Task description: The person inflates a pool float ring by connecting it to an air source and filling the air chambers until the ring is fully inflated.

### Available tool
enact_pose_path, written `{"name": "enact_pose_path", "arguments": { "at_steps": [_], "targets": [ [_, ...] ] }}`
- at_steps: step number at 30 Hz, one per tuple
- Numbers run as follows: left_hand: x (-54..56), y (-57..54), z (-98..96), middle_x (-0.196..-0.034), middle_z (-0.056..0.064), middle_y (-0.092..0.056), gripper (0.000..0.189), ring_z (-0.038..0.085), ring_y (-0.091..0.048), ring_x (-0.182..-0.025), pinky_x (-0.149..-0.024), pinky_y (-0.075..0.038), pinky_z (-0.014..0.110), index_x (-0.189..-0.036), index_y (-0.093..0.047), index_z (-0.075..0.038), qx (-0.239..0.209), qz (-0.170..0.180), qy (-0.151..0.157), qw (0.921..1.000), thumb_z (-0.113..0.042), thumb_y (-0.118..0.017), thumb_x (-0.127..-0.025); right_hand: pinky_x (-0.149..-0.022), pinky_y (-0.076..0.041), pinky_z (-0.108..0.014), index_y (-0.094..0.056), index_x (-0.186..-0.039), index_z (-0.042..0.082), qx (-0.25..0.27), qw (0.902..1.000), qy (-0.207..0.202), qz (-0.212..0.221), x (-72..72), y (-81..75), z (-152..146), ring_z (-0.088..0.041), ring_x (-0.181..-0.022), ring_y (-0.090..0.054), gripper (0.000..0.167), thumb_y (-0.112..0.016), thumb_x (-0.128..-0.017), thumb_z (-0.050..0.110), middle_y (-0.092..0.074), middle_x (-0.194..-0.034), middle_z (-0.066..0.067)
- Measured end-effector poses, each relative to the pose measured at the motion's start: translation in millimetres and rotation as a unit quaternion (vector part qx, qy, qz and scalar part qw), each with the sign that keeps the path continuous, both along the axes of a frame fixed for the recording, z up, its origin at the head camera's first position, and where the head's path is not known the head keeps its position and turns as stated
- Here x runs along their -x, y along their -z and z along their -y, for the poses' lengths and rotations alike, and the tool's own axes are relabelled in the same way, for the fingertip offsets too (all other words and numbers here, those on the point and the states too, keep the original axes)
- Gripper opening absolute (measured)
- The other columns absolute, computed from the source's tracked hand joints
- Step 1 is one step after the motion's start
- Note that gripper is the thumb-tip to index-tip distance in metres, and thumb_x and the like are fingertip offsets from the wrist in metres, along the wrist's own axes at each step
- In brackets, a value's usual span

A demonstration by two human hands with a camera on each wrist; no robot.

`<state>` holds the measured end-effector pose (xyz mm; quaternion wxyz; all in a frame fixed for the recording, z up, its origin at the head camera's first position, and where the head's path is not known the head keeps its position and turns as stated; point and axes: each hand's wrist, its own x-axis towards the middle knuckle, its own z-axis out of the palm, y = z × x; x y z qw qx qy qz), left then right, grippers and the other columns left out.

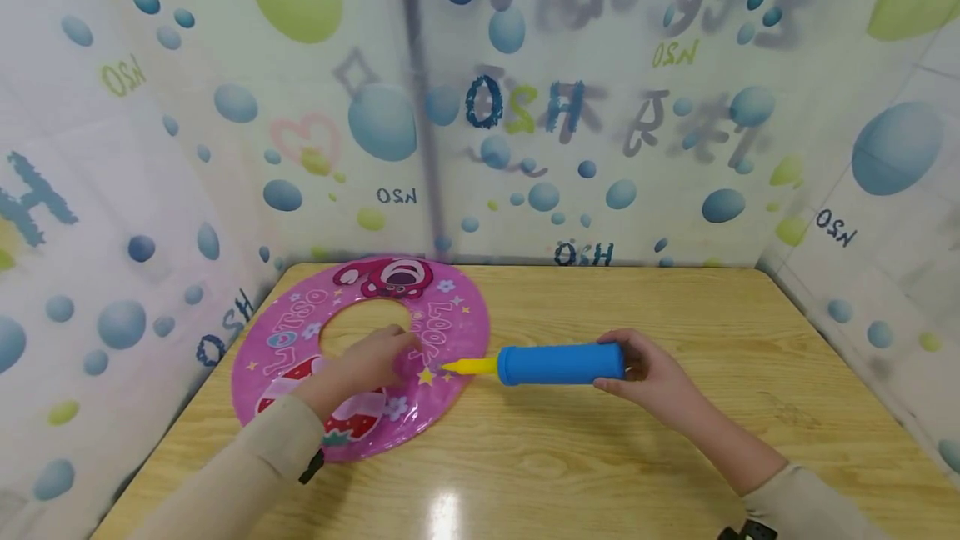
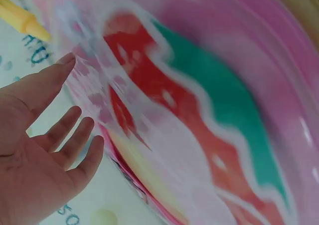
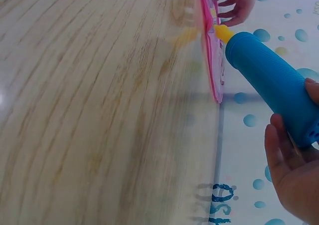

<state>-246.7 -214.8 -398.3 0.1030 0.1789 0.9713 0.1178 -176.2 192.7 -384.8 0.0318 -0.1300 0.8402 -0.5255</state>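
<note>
A pink inflatable swim ring (image 1: 352,423) with a bear face, strawberries and lettering lies flat at the table's left. Over its inner right part reaches my left hand (image 1: 382,357); in the left wrist view its fingers (image 2: 82,165) are loosely spread beside the ring's surface, holding nothing. My right hand (image 1: 648,373) grips the rear end of a blue hand pump (image 1: 562,363), fingers on one side and thumb on the other. The pump is level, and its yellow nozzle (image 1: 468,366) points left, its tip overlapping the ring's right side close to my left hand.
The wood-grain table (image 1: 637,457) extends in front and to the right. A pale curtain (image 1: 600,148) printed with blue and green bubbles and lettering encloses its back and sides. Dark bands (image 1: 750,532) sit at both cuffs.
</note>
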Motion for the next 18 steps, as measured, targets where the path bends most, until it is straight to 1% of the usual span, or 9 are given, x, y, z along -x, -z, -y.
{"name": "enact_pose_path", "arguments": {
  "at_steps": [4, 6, 8, 10, 13, 16, 18],
  "targets": [
    [-1.5, -2.4, -12.8, -0.128, 0.01, -0.056, 0.049, 0.032, -0.05, -0.123, -0.1, -0.044, 0.048, -0.123, -0.063, -0.017, -0.017, -0.017, 0.013, 0.9996, -0.015, -0.083, -0.078, -0.081, -0.054, -0.04, -0.05, -0.134, 0.005, 0.001, 1.0, 0.003, 0.008, 2.2, 1.9, 2.9, -0.031, -0.103, -0.058, 0.057, -0.076, -0.087, 0.023, -0.048, -0.133, -0.022],
    [-2.3, -2.6, -19.1, -0.129, 0.007, -0.056, 0.051, 0.03, -0.049, -0.125, -0.102, -0.043, 0.048, -0.125, -0.061, -0.016, -0.042, -0.016, 0.017, 0.9989, -0.014, -0.083, -0.078, -0.081, -0.054, -0.041, -0.05, -0.134, 0.005, 0.002, 0.9999, 0.006, 0.009, 3.7, 2.4, 4.2, -0.031, -0.103, -0.058, 0.057, -0.076, -0.087, 0.023, -0.049, -0.133, -0.022],
    [-3.9, -2.2, -25.6, -0.127, 0.005, -0.058, 0.051, 0.027, -0.051, -0.122, -0.101, -0.044, 0.046, -0.126, -0.061, -0.015, -0.08, -0.006, 0.021, 0.9965, -0.013, -0.082, -0.079, -0.081, -0.055, -0.041, -0.051, -0.134, 0.006, 0.004, 0.9999, 0.007, 0.009, 5.4, 3.5, 5.0, -0.032, -0.104, -0.058, 0.056, -0.076, -0.087, 0.023, -0.049, -0.133, -0.022],
    [-6.3, -3.0, -32.9, -0.123, 0.004, -0.059, 0.048, 0.026, -0.053, -0.117, -0.099, -0.046, 0.044, -0.125, -0.061, -0.014, -0.123, 0.004, 0.032, 0.9919, -0.011, -0.081, -0.081, -0.081, -0.055, -0.041, -0.051, -0.133, 0.006, 0.004, 0.9999, 0.008, 0.009, 6.7, 4.8, 5.6, -0.032, -0.104, -0.058, 0.056, -0.076, -0.087, 0.023, -0.05, -0.133, -0.022],
    [-10.8, -4.8, -44.5, -0.123, 0.009, -0.06, 0.047, 0.029, -0.054, -0.115, -0.098, -0.047, 0.045, -0.126, -0.059, -0.008, -0.19, 0.03, 0.048, 0.9801, -0.009, -0.078, -0.083, -0.081, -0.054, -0.041, -0.051, -0.133, 0.006, 0.006, 0.9999, 0.009, 0.01, 8.0, 6.5, 6.2, -0.032, -0.103, -0.058, 0.056, -0.076, -0.086, 0.024, -0.051, -0.132, -0.022],
    [-14.6, -4.8, -55.3, -0.125, 0.011, -0.059, 0.049, 0.031, -0.053, -0.116, -0.098, -0.046, 0.047, -0.129, -0.057, -0.006, -0.233, 0.055, 0.05, 0.9697, -0.011, -0.078, -0.084, -0.083, -0.054, -0.042, -0.051, -0.133, 0.006, 0.005, 0.9998, 0.013, 0.013, 9.0, 6.6, 6.7, -0.033, -0.105, -0.058, 0.056, -0.076, -0.086, 0.024, -0.051, -0.133, -0.023],
    [-15.5, -2.7, -61.7, -0.126, 0.011, -0.059, 0.052, 0.032, -0.053, -0.117, -0.099, -0.045, 0.048, -0.131, -0.055, -0.005, -0.25, 0.064, 0.05, 0.9649, -0.012, -0.078, -0.084, -0.083, -0.054, -0.043, -0.051, -0.133, 0.006, 0.004, 0.9998, 0.015, 0.015, 9.9, 6.8, 6.8, -0.034, -0.106, -0.058, 0.056, -0.076, -0.087, 0.024, -0.051, -0.133, -0.023]
  ]
}}
